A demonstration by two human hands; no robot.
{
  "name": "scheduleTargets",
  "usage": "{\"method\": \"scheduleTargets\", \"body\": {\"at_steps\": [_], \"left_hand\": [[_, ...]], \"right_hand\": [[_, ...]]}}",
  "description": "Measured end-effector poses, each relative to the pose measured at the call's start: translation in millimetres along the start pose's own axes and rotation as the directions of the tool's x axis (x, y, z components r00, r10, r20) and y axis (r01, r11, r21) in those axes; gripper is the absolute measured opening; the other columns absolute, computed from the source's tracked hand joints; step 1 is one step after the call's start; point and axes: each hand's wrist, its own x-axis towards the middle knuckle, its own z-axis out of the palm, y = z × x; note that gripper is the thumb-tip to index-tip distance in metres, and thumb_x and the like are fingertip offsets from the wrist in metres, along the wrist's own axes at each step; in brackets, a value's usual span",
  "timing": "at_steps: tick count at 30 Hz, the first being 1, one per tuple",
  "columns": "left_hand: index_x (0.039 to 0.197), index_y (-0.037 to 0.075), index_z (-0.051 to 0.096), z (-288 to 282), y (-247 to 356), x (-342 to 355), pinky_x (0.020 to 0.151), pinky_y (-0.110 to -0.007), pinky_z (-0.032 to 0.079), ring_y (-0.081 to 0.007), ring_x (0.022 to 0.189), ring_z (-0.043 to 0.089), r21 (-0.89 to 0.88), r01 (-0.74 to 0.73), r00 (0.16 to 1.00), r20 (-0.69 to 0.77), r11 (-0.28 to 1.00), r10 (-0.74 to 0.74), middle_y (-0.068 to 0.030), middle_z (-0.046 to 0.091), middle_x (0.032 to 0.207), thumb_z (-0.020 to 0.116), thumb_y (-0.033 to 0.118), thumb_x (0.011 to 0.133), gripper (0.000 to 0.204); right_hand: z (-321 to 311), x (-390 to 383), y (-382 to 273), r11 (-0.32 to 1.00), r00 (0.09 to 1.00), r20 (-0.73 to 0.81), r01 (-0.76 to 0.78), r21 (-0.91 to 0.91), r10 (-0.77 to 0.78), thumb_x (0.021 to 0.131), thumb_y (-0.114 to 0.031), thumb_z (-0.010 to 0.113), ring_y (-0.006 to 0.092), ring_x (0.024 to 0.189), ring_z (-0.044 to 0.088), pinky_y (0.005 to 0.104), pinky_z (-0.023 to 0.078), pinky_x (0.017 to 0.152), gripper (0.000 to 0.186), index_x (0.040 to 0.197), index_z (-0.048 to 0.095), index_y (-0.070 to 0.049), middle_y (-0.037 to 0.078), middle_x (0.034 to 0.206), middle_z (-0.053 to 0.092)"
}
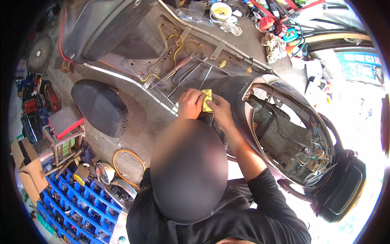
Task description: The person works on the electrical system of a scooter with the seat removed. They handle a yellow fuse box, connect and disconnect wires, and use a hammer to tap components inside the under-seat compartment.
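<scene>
Both hands meet in front of me over the metal floor frame of a partly stripped vehicle. Between them is a small, flat, yellow block-like piece [207, 100]; its exact kind is not clear. My left hand [191, 104] closes on its left edge with curled fingers. My right hand [221, 110] pinches its right side, thumb on the face toward me. Just right of the hands stands the dark front body shell [239, 103]. Beyond them lie thin metal frame bars [207, 75] and a yellow cable [177, 51].
Loose coloured wires [313, 158] hang inside the shell's opening. At left, a black saddle-shaped seat [99, 106] rests on the floor. Nearer are blue parts bins [77, 207], a cardboard box [30, 171] and an orange hose ring [115, 162]. A white bucket [220, 13] stands far off.
</scene>
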Motion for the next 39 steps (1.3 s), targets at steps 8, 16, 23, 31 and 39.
{"method": "scheduleTargets", "body": {"at_steps": [8, 16, 23, 31, 39], "left_hand": [[0.100, 0.005, 0.070, 4.9, -4.9, -7.4, 0.073, -0.037, 0.052, -0.0283, 0.084, 0.064, -0.149, 0.078, 0.997, 0.014, 0.986, -0.077, -0.0094, 0.063, 0.099, 0.069, 0.006, 0.086, 0.014], [0.095, 0.002, 0.065, 10.4, -5.5, -15.6, 0.081, -0.028, 0.054, -0.0144, 0.093, 0.066, -0.673, 0.421, 0.886, 0.162, 0.608, -0.435, -0.0077, 0.064, 0.114, 0.069, -0.004, 0.085, 0.013], [0.100, 0.000, 0.067, 2.5, -16.0, -12.9, 0.087, -0.028, 0.053, -0.0140, 0.101, 0.065, -0.430, 0.310, 0.949, 0.189, 0.848, -0.251, -0.0078, 0.065, 0.117, 0.067, -0.006, 0.087, 0.015], [0.103, -0.003, 0.067, 7.2, -17.2, -19.9, 0.090, -0.028, 0.052, -0.0173, 0.102, 0.065, -0.648, 0.433, 0.896, 0.231, 0.627, -0.380, -0.0096, 0.064, 0.119, 0.065, -0.004, 0.088, 0.015], [0.096, -0.002, 0.066, -1.5, 0.5, -9.8, 0.090, -0.030, 0.054, -0.0185, 0.102, 0.065, -0.592, 0.369, 0.929, 0.229, 0.717, -0.290, -0.0113, 0.064, 0.119, 0.066, -0.010, 0.086, 0.013]], "right_hand": [[1.1, -0.3, -1.4, 1.000, 1.000, 0.026, -0.009, 0.024, 0.008, 0.093, -0.004, 0.061, 0.0182, 0.102, 0.065, 0.0301, 0.050, 0.090, 0.039, 0.129, 0.055, 0.010, 0.015, 0.116, 0.066], [5.6, -2.3, -2.4, 0.999, 0.998, 0.054, 0.028, 0.023, -0.029, 0.093, -0.004, 0.062, 0.0176, 0.100, 0.064, 0.0290, 0.051, 0.088, 0.037, 0.127, 0.056, 0.010, 0.014, 0.113, 0.067], [-1.8, -2.5, 1.9, 0.998, 0.998, 0.063, 0.005, 0.066, -0.009, 0.093, -0.004, 0.062, 0.0174, 0.099, 0.065, 0.0295, 0.051, 0.088, 0.037, 0.127, 0.055, 0.010, 0.014, 0.113, 0.067], [2.1, -10.7, -8.3, 1.000, 0.997, 0.082, 0.000, 0.014, -0.001, 0.093, -0.003, 0.062, 0.0171, 0.099, 0.065, 0.0293, 0.051, 0.088, 0.037, 0.127, 0.055, 0.009, 0.013, 0.113, 0.067], [-5.5, -7.8, -2.1, 0.999, 0.997, 0.076, 0.029, 0.034, -0.032, 0.092, -0.003, 0.063, 0.0170, 0.100, 0.064, 0.0293, 0.050, 0.088, 0.037, 0.126, 0.056, 0.009, 0.012, 0.113, 0.067]]}}
